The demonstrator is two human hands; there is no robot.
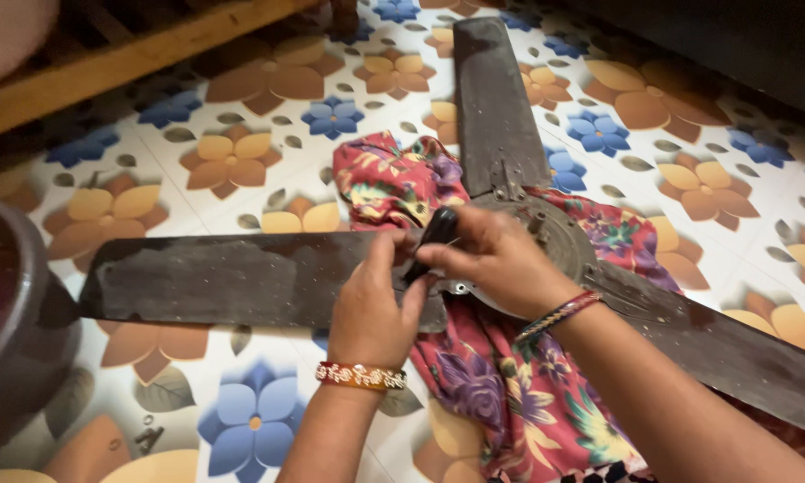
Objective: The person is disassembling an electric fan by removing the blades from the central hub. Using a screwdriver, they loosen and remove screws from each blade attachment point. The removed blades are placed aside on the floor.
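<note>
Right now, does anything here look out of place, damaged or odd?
Yes. A ceiling fan lies on the flowered floor over a red floral cloth, its dark blades dull and grimy. Both hands, left hand and right hand, work a black-handled tool at the hub.

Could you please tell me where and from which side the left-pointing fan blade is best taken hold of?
Probably at mid-length of the dark blade, from above, fingers over its far long edge. It lies flat on the floral floor, and its inner end is crowded by the left hand, right hand and black tool handle.
</note>
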